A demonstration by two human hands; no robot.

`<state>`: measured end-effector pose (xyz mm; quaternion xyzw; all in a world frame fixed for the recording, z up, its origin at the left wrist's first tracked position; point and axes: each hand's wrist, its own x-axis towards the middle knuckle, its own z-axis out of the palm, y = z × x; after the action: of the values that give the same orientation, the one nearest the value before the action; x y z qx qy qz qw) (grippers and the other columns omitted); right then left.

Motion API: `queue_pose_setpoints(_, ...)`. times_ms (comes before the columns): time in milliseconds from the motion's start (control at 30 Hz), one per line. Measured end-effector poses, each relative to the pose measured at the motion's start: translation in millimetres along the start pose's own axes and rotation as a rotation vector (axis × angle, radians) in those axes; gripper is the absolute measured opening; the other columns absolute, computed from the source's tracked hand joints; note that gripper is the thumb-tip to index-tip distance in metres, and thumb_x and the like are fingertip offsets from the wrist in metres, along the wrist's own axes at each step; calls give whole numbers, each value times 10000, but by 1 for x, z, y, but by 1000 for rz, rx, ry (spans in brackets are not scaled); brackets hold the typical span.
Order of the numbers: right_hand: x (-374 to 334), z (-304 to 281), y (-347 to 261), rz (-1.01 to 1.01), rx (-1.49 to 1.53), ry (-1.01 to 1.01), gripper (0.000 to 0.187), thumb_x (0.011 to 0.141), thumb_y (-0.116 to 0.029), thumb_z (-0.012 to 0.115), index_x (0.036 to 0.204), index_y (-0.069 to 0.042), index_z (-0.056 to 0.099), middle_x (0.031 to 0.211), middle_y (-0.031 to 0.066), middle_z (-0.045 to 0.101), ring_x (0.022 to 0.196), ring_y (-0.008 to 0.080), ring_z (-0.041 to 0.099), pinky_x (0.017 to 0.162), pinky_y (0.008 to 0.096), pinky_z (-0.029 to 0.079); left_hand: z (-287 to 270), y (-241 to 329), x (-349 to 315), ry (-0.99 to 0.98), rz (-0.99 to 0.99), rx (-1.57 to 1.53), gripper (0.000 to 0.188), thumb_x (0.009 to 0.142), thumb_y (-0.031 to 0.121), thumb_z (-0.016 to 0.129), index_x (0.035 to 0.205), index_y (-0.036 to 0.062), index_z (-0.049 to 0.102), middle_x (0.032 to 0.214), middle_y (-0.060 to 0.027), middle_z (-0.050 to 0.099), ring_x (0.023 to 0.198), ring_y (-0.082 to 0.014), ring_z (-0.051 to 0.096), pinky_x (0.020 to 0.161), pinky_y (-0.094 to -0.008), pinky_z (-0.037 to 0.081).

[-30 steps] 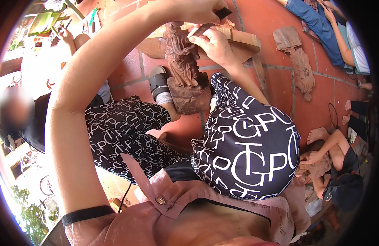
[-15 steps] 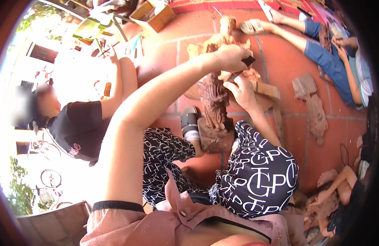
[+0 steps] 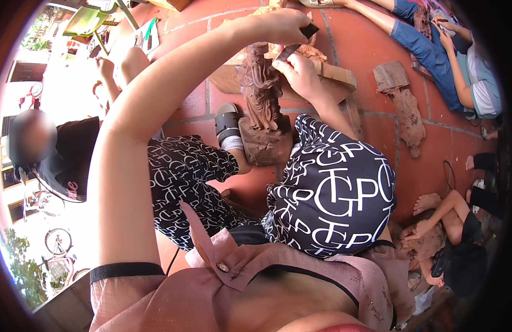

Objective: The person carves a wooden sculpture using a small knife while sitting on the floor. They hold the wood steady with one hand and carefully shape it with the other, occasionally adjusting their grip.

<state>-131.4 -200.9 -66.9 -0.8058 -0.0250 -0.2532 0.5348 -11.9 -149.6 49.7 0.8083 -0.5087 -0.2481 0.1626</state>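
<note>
A brown carved wooden figure (image 3: 259, 91) stands upright on a rough wood block (image 3: 265, 145) on the floor between my legs. Beside the figure's upper right, my left hand (image 3: 292, 26) is closed on a dark flat strip (image 3: 287, 53) that looks like sandpaper. My right hand (image 3: 301, 73) pinches the strip's lower part, thumb on top. Whether the dark parts at the two hands are one piece cannot be told. Next to the figure, a thick pale wooden board (image 3: 334, 79) lies partly behind my right hand. My left forearm hides part of the area beyond.
Another carved wooden piece (image 3: 408, 113) lies on the red tile floor (image 3: 358, 50) to the right. A person in blue trousers (image 3: 438, 69) sits at the far right. Another person (image 3: 68, 149) sits at left, and a person's arm (image 3: 441, 221) works on wood at lower right.
My view has shifted, so the figure and my hands appear farther up and left. More of the dark strip shows between my hands. The person at left has lowered an arm.
</note>
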Motion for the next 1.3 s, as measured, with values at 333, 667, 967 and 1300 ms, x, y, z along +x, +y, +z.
queue_pose_setpoints(333, -4, -8, -19, 12, -56, -7, 156, 822, -130, 627, 902, 0, 595, 753, 140, 611, 660, 211, 601, 636, 312, 459, 2, 13, -12, -19, -83, 64, 243, 791, 181, 530, 933, -2, 602, 724, -149, 636, 571, -242, 647, 522, -363, 533)
queue_pose_setpoints(667, -2, -1, -5, -55, -153, -11, 207, 806, -146, 622, 977, -36, 582, 892, 150, 624, 831, 308, 615, 720, 360, 470, 6, 5, -22, 185, 141, 144, 212, 727, 202, 582, 753, -7, 609, 753, -223, 622, 733, -348, 616, 662, -440, 479)
queue_pose_setpoints(967, -5, 6, -11, -73, -159, 32, 146, 804, -135, 615, 897, -26, 588, 782, 151, 591, 758, 340, 584, 669, 392, 463, 6, 2, -34, 250, 105, 186, 284, 725, 252, 644, 752, -27, 602, 717, -201, 608, 705, -309, 603, 642, -413, 464)
queue_pose_setpoints(1300, 2, 4, -10, -34, -116, 27, 156, 794, -129, 632, 913, -31, 603, 806, 156, 608, 745, 311, 608, 666, 362, 473, 5, 1, -28, 274, 68, 90, 244, 719, 217, 618, 723, -26, 599, 703, -221, 602, 696, -329, 603, 639, -417, 468)
